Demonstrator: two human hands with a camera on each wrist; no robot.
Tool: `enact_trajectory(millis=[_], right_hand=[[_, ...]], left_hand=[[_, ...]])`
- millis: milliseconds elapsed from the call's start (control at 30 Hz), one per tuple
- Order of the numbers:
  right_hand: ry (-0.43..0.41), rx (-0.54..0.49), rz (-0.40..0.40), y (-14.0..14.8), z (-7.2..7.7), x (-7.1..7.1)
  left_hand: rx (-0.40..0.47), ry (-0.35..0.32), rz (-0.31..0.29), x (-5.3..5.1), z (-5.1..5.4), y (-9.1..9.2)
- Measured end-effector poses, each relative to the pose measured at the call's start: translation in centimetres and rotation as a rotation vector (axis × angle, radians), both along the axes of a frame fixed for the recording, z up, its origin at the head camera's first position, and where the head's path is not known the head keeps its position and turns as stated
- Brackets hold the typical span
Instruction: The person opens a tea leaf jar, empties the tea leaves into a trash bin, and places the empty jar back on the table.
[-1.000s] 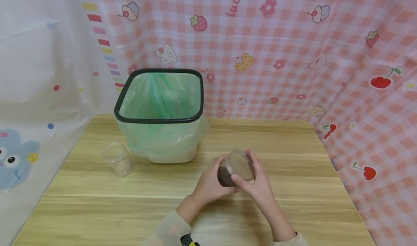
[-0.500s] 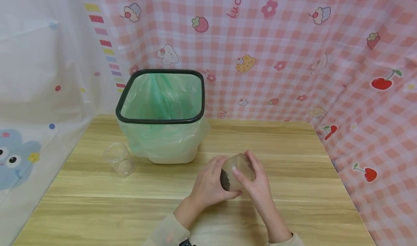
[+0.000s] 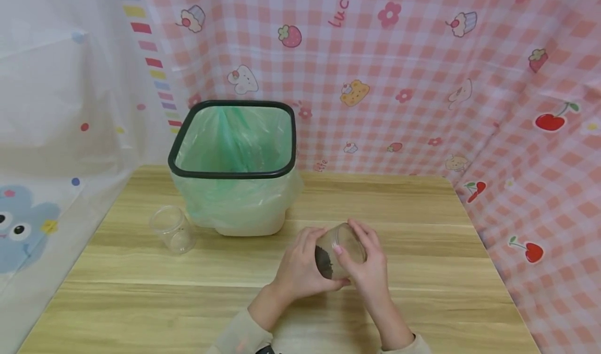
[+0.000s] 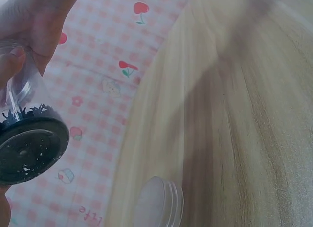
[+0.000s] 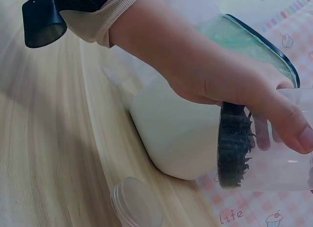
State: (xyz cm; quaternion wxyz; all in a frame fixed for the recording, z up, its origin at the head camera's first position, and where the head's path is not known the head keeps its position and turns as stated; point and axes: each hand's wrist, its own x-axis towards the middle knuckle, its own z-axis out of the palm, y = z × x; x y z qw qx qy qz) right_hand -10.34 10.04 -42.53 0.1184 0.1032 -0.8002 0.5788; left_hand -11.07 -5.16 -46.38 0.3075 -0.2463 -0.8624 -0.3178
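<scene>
A clear round jar (image 3: 345, 252) with dark, leaf-like shreds gathered at its base end is tilted on its side above the table. My left hand (image 3: 300, 270) grips the base end, its fingers over the top and thumb beneath. My right hand (image 3: 371, 265) holds the other end, with the thumb across the jar's side. In the right wrist view the shreds (image 5: 234, 151) form a dark band inside the jar. Below, on the table, is a clear round piece with a ridged rim (image 4: 161, 202), perhaps a lid. The hands hide it in the head view.
A bin (image 3: 232, 175) with a black rim and pale green liner stands at the back left. Another clear jar (image 3: 173, 230) sits in front of its left side. Printed curtains (image 3: 375, 57) border the wooden table (image 3: 422, 302) behind and at both sides.
The jar has turned further onto its side, so its end faces up less and the shreds show as a smaller patch at the left. Both hands keep hold and shift only slightly.
</scene>
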Motion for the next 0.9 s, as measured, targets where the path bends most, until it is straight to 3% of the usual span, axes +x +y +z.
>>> enact_trajectory(millis=[367,600,900], right_hand=[[0.027,0.031,0.013,-0.1,0.1,0.2],[0.133,0.154,0.158,0.4,0.5,0.0],[0.169,0.173,0.289,1.1,0.8,-0.2]], left_hand=[[0.025,-0.032,-0.008,0.2,-0.1,-0.2],[0.22,-0.253,-0.163,0.9,0.0,-1.0],[0.219,-0.262,-0.211,1.1,0.2,-1.5]])
